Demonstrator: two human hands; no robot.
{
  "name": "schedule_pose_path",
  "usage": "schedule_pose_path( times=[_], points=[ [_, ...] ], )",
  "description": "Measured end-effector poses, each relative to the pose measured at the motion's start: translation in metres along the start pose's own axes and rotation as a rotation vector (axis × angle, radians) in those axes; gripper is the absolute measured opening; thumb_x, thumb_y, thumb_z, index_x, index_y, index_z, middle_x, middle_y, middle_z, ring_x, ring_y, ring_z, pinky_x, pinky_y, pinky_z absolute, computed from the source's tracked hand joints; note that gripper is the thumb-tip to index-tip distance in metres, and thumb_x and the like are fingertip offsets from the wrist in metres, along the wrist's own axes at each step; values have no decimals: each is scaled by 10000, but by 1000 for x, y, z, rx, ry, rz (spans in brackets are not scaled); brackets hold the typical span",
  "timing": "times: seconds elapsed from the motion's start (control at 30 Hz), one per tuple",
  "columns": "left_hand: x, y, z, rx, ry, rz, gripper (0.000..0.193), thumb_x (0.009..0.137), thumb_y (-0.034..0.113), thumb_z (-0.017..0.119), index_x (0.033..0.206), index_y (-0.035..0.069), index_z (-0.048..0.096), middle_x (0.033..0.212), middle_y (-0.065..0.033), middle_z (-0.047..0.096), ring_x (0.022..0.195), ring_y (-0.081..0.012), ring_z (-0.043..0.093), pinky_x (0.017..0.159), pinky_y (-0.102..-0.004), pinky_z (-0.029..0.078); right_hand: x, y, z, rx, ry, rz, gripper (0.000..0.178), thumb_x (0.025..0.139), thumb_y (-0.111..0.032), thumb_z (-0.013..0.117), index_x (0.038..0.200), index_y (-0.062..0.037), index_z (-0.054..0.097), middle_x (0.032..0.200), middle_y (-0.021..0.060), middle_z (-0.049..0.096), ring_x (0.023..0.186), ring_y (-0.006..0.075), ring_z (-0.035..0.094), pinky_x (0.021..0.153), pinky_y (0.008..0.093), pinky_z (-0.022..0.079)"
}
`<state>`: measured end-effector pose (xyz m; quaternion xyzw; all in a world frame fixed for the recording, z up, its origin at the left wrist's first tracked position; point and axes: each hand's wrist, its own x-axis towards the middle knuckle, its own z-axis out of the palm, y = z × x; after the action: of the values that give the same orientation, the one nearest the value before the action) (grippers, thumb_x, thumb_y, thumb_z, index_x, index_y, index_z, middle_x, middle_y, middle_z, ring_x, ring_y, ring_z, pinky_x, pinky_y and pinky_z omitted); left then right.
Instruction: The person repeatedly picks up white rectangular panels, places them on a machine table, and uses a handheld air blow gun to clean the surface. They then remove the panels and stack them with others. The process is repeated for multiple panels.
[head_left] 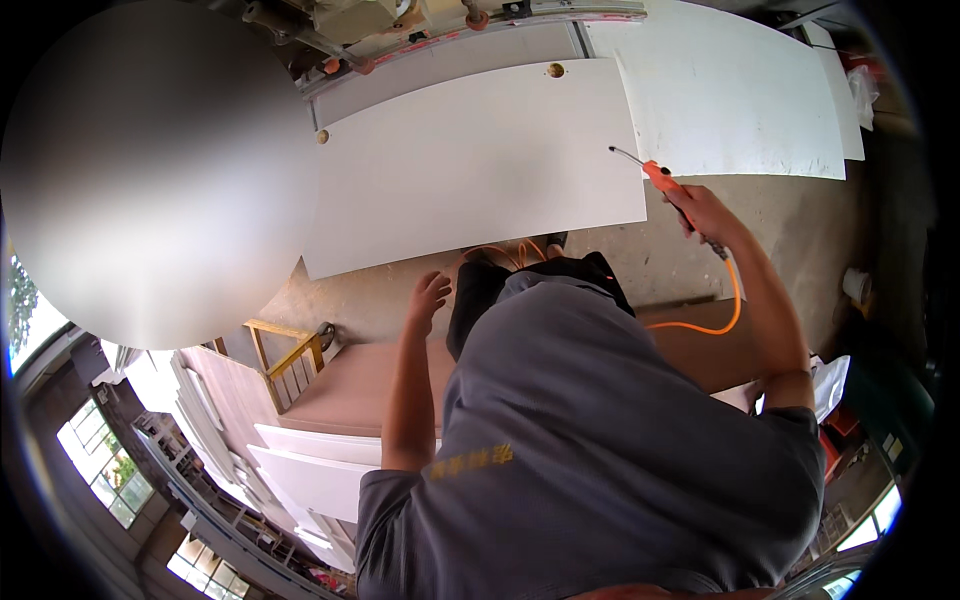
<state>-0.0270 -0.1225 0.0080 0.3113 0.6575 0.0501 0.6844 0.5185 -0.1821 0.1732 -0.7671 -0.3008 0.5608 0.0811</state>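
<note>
My right hand is closed around the handle of an orange air blow gun. Its thin metal nozzle points left, over the right edge of a large white panel. An orange air hose runs from the base of the gun and curves down past my body. The panel has a round hole near its far left corner and another near its far right one. My left hand hangs empty with loosely bent fingers, short of the panel's near edge and not touching it.
Another white panel lies at the right. A metal rail with clamps runs along the far side. Behind me stand a yellow wooden frame, a brown board and stacked white boards. A blurred disc covers the far left.
</note>
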Motion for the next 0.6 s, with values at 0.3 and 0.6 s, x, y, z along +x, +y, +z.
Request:
schedule_pose_path(
  times=[0.3,0.6],
  points=[
    [47,1,-96,-375,160,26,528,954,438,488,1329,79,394,1304,-129,533,1050,-264,599,890,-415,455,113,-100,61,300,305,-24,436,963,-509,392,995,-101,542,611,-13,514,490,85,517,425,271,402],
    [90,-3,-196,-736,179,88,461,932,392,554,1187,21,453,1097,-131,557,935,-265,625,750,-389,528,100,-220,167,29,-15,11,416,946,-490,426,979,-101,570,601,-20,493,470,85,488,419,283,378]
  ],
)
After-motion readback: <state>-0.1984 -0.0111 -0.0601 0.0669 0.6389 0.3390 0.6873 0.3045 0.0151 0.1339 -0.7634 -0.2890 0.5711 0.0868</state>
